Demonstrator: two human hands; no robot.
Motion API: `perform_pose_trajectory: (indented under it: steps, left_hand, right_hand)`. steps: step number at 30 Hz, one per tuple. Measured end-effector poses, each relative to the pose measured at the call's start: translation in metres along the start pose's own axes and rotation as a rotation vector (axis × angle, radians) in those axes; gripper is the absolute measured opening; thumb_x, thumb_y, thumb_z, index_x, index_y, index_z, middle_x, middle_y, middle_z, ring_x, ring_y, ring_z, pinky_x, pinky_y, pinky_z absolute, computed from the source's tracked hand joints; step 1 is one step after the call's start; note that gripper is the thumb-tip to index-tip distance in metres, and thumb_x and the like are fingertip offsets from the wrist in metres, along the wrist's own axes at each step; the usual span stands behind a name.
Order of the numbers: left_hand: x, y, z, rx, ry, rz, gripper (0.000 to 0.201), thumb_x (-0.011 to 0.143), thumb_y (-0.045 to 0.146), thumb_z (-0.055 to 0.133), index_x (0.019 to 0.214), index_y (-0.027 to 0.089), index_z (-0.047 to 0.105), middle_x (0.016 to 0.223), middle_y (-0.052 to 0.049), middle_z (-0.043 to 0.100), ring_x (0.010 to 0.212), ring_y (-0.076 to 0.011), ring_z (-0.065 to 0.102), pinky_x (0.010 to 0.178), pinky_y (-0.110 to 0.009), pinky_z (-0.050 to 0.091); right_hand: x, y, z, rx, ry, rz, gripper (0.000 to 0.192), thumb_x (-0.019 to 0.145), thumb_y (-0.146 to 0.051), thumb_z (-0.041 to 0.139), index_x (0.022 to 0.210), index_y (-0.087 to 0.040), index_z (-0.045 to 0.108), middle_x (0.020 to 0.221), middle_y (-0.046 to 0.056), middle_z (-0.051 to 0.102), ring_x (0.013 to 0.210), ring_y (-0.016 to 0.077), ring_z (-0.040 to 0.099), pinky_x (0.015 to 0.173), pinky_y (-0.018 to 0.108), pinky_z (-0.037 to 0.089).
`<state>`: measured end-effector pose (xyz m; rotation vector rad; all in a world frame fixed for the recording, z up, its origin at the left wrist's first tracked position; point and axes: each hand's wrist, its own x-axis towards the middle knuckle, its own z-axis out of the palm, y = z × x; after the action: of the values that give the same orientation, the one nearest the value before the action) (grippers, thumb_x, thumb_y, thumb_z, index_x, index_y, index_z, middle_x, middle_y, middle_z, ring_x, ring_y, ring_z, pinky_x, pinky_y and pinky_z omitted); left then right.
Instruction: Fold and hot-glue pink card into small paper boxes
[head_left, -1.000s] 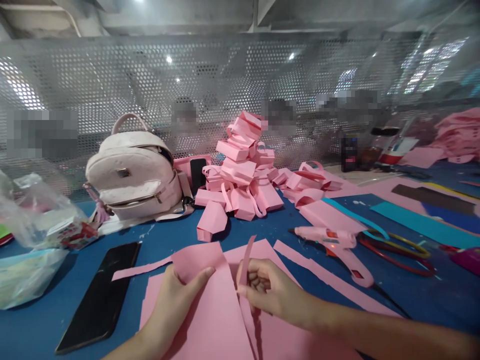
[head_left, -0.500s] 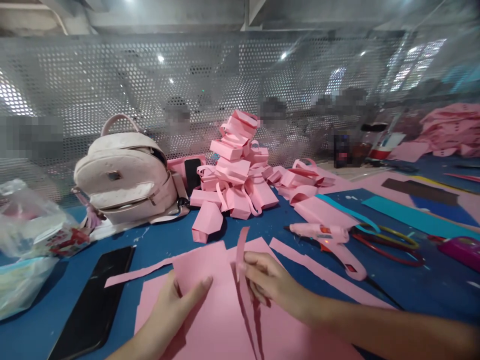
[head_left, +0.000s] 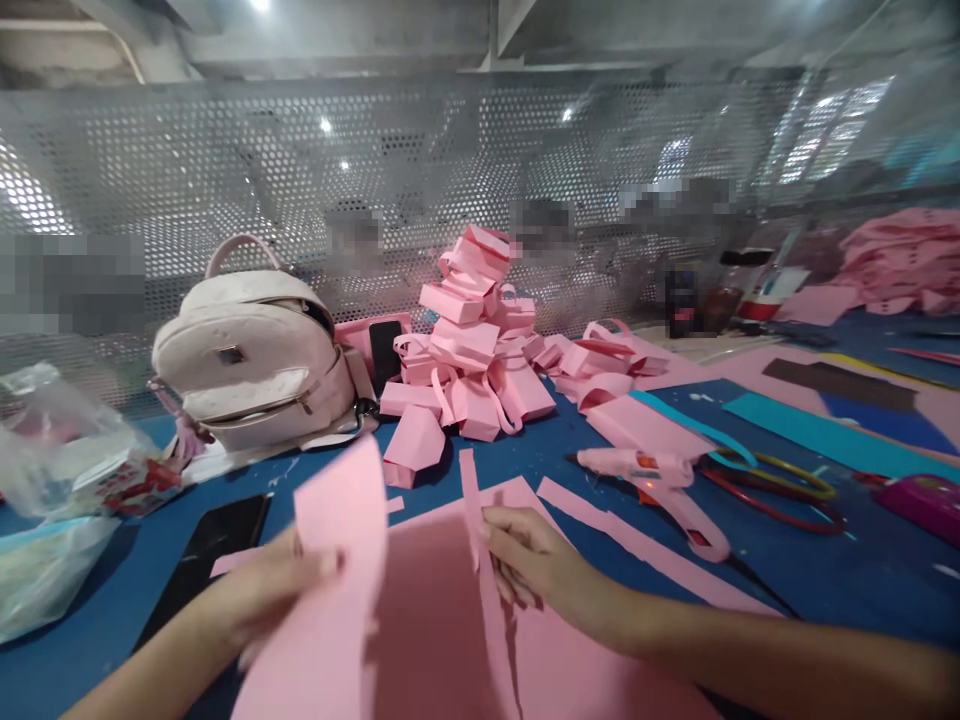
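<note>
The blue counter is carrying everything here, and the pink sheets are lying across its near middle, directly under both hands. The largest loose piece, a pink sheet panel, is standing lifted and tilted at near left, its long axis running from the near edge up and away; the left hand is gripping it by its left edge, thumb on the facing side (the fingers behind the paper are hidden). Just right of it, a narrow pink strip is running near-to-far, partly torn from the sheet below, and the right hand is pinching it, fingers closed on its right edge. So the strip is lying between the hands, touching the right one and just apart from the left.

The near ends of sheet and strip are cut off by the frame. A black phone is lying partly covered behind the left hand. Motion blur is softening the lifted panel.
</note>
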<state>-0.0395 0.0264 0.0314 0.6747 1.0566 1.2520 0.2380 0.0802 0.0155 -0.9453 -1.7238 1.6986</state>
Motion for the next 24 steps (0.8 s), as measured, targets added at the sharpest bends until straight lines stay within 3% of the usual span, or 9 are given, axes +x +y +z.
perform_pose_trajectory:
  steps: [2,3,5,8,13,15,18,21,24]
  left_hand:
    - [0.014,0.019,0.002,-0.202,-0.067,0.067,0.021,0.071,0.03,0.09,0.076,0.018,0.074,0.048,0.003,0.064,0.037,-0.0096,0.06,0.033,-0.012,0.045]
    - [0.022,0.028,0.002,-0.233,-0.079,0.11,0.022,0.072,0.033,0.089,0.079,0.019,0.074,0.057,0.003,0.069,0.044,-0.0087,0.064,0.041,-0.011,0.051]
    - [0.035,0.04,0.001,-0.283,-0.124,0.198,0.031,0.072,0.027,0.09,0.098,0.02,0.074,0.096,-0.001,0.079,0.073,-0.0096,0.074,0.071,-0.012,0.061]
    - [0.047,0.038,-0.001,-0.3,-0.281,0.253,0.052,0.075,0.022,0.089,0.123,0.018,0.068,0.133,-0.009,0.069,0.099,-0.0141,0.073,0.091,-0.019,0.059]
    - [0.036,0.008,0.01,-0.018,-0.385,0.172,0.043,0.089,0.029,0.076,0.13,0.027,0.068,0.133,-0.009,0.069,0.116,-0.023,0.069,0.103,-0.034,0.053]
    - [0.023,0.0,0.02,0.213,-0.462,0.197,0.036,0.088,0.037,0.076,0.123,0.027,0.073,0.145,-0.009,0.06,0.134,-0.0321,0.055,0.113,-0.045,0.043]
    - [0.003,-0.006,0.035,0.577,-0.551,0.12,0.031,0.091,0.037,0.072,0.121,0.031,0.075,0.153,-0.006,0.052,0.15,-0.033,0.032,0.123,-0.049,0.024]
    - [-0.009,-0.009,0.043,0.6,-0.65,0.115,0.053,0.092,0.042,0.07,0.143,0.038,0.056,0.16,-0.002,0.042,0.152,-0.0298,0.028,0.124,-0.049,0.021]
    - [-0.008,-0.009,0.044,0.512,-0.603,0.18,0.055,0.092,0.047,0.068,0.145,0.039,0.053,0.162,0.0,0.039,0.151,-0.0281,0.03,0.123,-0.044,0.028]
  right_hand:
    - [0.0,0.001,0.0,0.003,-0.003,-0.014,0.049,0.092,-0.064,0.052,0.07,-0.021,0.047,0.05,-0.006,0.05,0.041,0.0067,0.038,0.04,0.02,0.025]
    - [0.0,0.001,0.0,-0.002,-0.004,-0.019,0.048,0.093,-0.063,0.052,0.07,-0.021,0.047,0.05,-0.006,0.049,0.041,0.0068,0.038,0.041,0.02,0.026]
    - [0.001,0.003,0.0,-0.015,-0.011,-0.025,0.048,0.094,-0.063,0.052,0.071,-0.02,0.048,0.048,-0.007,0.048,0.04,0.0067,0.037,0.041,0.02,0.026]
    - [0.002,0.005,-0.001,-0.019,-0.014,-0.03,0.048,0.094,-0.063,0.051,0.073,-0.02,0.049,0.047,-0.008,0.046,0.039,0.0068,0.035,0.041,0.021,0.025]
    - [0.001,0.002,0.001,-0.034,-0.054,-0.042,0.046,0.094,-0.056,0.055,0.068,-0.021,0.045,0.048,-0.007,0.048,0.04,0.0066,0.037,0.042,0.02,0.027]
    - [0.0,0.001,0.002,-0.062,-0.102,-0.054,0.046,0.094,-0.052,0.057,0.063,-0.02,0.047,0.049,-0.006,0.049,0.042,0.0071,0.04,0.044,0.02,0.03]
    - [-0.001,0.001,0.003,-0.095,-0.162,-0.085,0.047,0.093,-0.049,0.059,0.06,-0.018,0.052,0.052,-0.003,0.053,0.046,0.0083,0.045,0.048,0.021,0.034]
    - [-0.001,0.002,0.003,-0.119,-0.182,-0.11,0.04,0.09,-0.043,0.065,0.061,-0.016,0.059,0.054,-0.004,0.052,0.05,0.0089,0.047,0.05,0.021,0.035]
    - [-0.004,0.002,0.003,-0.175,-0.191,-0.134,0.026,0.086,-0.037,0.07,0.075,-0.013,0.074,0.06,-0.002,0.056,0.054,0.0097,0.048,0.051,0.022,0.033]
